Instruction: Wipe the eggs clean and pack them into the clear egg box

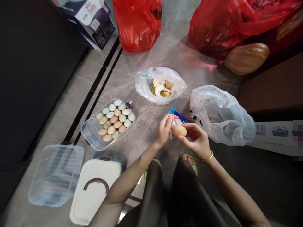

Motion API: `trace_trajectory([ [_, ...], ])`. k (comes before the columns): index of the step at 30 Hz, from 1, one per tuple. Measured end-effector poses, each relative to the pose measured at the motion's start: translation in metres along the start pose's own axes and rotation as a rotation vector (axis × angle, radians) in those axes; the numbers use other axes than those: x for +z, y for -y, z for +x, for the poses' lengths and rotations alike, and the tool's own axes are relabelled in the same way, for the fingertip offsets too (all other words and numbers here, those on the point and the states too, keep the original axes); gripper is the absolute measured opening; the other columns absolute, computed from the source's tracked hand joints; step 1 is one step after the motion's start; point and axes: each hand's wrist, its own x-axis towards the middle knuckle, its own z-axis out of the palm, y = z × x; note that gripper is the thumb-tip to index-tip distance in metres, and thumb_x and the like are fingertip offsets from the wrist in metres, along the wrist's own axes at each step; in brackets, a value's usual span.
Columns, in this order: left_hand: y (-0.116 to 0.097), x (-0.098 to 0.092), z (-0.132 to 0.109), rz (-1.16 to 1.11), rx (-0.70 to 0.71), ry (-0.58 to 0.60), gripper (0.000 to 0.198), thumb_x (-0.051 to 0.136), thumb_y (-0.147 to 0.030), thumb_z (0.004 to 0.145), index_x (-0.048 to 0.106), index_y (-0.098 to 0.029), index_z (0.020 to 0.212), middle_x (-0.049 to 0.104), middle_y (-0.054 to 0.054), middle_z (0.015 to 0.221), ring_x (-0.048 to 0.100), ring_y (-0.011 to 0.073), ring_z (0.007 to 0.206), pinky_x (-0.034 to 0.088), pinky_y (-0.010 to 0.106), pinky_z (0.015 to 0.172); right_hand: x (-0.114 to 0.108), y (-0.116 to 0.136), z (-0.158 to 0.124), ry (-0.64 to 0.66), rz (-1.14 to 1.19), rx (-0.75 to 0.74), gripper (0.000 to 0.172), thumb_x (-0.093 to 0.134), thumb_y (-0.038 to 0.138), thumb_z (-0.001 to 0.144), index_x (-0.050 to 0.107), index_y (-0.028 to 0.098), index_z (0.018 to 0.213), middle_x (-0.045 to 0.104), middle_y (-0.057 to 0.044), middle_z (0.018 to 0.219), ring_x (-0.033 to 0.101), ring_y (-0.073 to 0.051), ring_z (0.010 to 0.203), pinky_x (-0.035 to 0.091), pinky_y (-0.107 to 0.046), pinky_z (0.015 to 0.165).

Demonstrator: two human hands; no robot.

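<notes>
Between thumb and fingers my right hand (pixel 197 141) grips a light brown egg (pixel 179 130). My left hand (pixel 165 128) pinches a white tissue (pixel 173 123) against the egg's left side. Just beyond the hands a blue packet (pixel 178 115) lies on the floor, partly covered by them. To the left, a clear plastic tray (pixel 92 134) holds several eggs (pixel 114 119), white, pale green and brown, in its far part. Farther forward stands an open plastic bag (pixel 144 80) with crumpled tissue, shells and a yellowish mess. At the right is another open white bag (pixel 222 110), a brownish egg faintly showing inside.
A second clear tray (pixel 56 175) and a white lid with a brown handle (pixel 96 189) rest at the lower left. Red bags (pixel 137 25), a dark box (pixel 91 23) and a large tan gourd-like object (pixel 247 59) stand along the back. Cartons line the right side.
</notes>
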Motion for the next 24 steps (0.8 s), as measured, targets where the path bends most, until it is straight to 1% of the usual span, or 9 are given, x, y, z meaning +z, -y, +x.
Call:
trace_trajectory([
  [3, 0.023, -0.006, 0.009, 0.270, 0.016, 0.045, 0.029, 0.039, -0.024, 0.094, 0.053, -0.016, 0.118, 0.063, 0.002, 0.079, 0.062, 0.0154, 0.073, 0.050, 0.028, 0.072, -0.010, -0.008, 0.003, -0.083, 0.295, 0.215, 0.036, 0.076, 0.045, 0.071, 0.065, 0.022, 0.096, 0.072, -0.005, 0.094, 0.071, -0.020, 0.080, 0.062, -0.031, 0.070],
  [6, 0.034, -0.007, 0.023, 0.730, 0.240, 0.190, 0.051, 0.041, -0.009, 0.088, 0.045, -0.020, 0.138, 0.060, 0.011, 0.120, 0.063, 0.0183, 0.098, 0.047, 0.032, 0.087, -0.024, -0.012, 0.006, -0.130, 0.453, 0.365, 0.040, 0.068, 0.054, 0.075, 0.066, 0.021, 0.097, 0.073, -0.007, 0.093, 0.072, -0.020, 0.078, 0.063, -0.030, 0.071],
  [9, 0.026, 0.005, 0.047, 1.085, 0.421, 0.376, 0.066, 0.056, -0.016, 0.084, 0.036, -0.024, 0.147, 0.041, 0.015, 0.147, 0.059, 0.0252, 0.114, 0.045, 0.036, 0.090, -0.036, -0.014, 0.008, -0.144, 0.459, 0.367, 0.039, 0.067, 0.056, 0.074, 0.067, 0.023, 0.095, 0.074, -0.006, 0.090, 0.072, -0.019, 0.079, 0.063, -0.031, 0.075],
  [11, 0.015, 0.018, 0.068, 1.270, 0.410, 0.550, 0.062, 0.066, -0.022, 0.080, 0.048, -0.020, 0.140, 0.052, 0.017, 0.138, 0.061, 0.0280, 0.112, 0.044, 0.036, 0.088, -0.041, -0.014, 0.007, -0.148, 0.433, 0.357, 0.039, 0.067, 0.055, 0.073, 0.067, 0.024, 0.096, 0.074, -0.005, 0.091, 0.072, -0.019, 0.080, 0.063, -0.034, 0.077],
  [14, 0.000, 0.031, 0.091, 1.430, 0.306, 0.766, 0.022, 0.060, -0.019, 0.085, 0.071, -0.016, 0.104, 0.072, 0.014, 0.101, 0.067, 0.0254, 0.098, 0.041, 0.035, 0.084, -0.046, -0.012, 0.006, -0.177, 0.411, 0.349, 0.041, 0.070, 0.053, 0.072, 0.065, 0.024, 0.101, 0.073, -0.005, 0.094, 0.072, -0.020, 0.081, 0.063, -0.036, 0.078],
  [16, -0.003, 0.033, 0.092, 1.435, 0.319, 0.788, 0.017, 0.062, -0.024, 0.085, 0.073, -0.016, 0.095, 0.072, 0.014, 0.096, 0.067, 0.0251, 0.095, 0.040, 0.035, 0.082, -0.048, -0.011, 0.004, -0.190, 0.403, 0.349, 0.041, 0.073, 0.050, 0.071, 0.065, 0.023, 0.102, 0.073, -0.005, 0.093, 0.072, -0.019, 0.080, 0.063, -0.033, 0.076],
  [19, 0.005, 0.028, 0.076, 1.442, 0.473, 0.697, 0.043, 0.077, -0.031, 0.072, 0.067, -0.015, 0.112, 0.064, 0.017, 0.119, 0.063, 0.0286, 0.100, 0.039, 0.037, 0.084, -0.050, -0.010, 0.003, -0.196, 0.385, 0.352, 0.040, 0.077, 0.046, 0.067, 0.065, 0.023, 0.097, 0.073, -0.003, 0.093, 0.071, -0.018, 0.077, 0.062, -0.029, 0.072],
  [22, 0.011, 0.020, 0.061, 1.421, 0.624, 0.674, 0.020, 0.062, -0.014, 0.082, 0.070, -0.013, 0.100, 0.066, 0.017, 0.115, 0.063, 0.0266, 0.096, 0.039, 0.037, 0.082, -0.049, -0.009, 0.003, -0.220, 0.379, 0.361, 0.039, 0.079, 0.044, 0.064, 0.064, 0.024, 0.094, 0.072, -0.003, 0.093, 0.071, -0.018, 0.075, 0.062, -0.031, 0.071],
  [24, 0.003, 0.014, 0.058, 1.338, 0.694, 0.634, 0.021, 0.050, -0.011, 0.087, 0.071, -0.013, 0.086, 0.070, 0.015, 0.099, 0.062, 0.0260, 0.093, 0.039, 0.039, 0.081, -0.048, -0.009, 0.003, -0.235, 0.369, 0.355, 0.039, 0.080, 0.044, 0.063, 0.064, 0.024, 0.092, 0.072, -0.003, 0.093, 0.071, -0.019, 0.075, 0.062, -0.033, 0.071],
])
